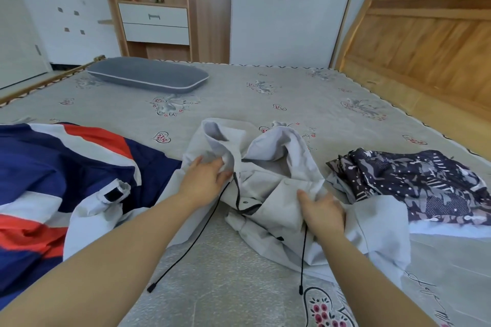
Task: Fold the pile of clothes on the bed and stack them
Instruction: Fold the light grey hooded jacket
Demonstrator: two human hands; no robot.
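A pale grey hooded jacket (271,175) lies crumpled in the middle of the bed, its hood standing up and two black drawstrings trailing toward me. My left hand (206,179) grips the fabric at the left side of the hood opening. My right hand (322,210) grips the jacket's cloth at the collar on the right. A navy, red and white garment (53,180) spreads over the bed on the left. A dark patterned garment (414,183) lies on the right over a white piece.
The bed (239,98) has a grey floral sheet. A grey pillow (148,75) lies at the far left. A wooden headboard (425,42) rises on the right, and a wooden shelf unit with white drawers (155,24) stands behind the bed.
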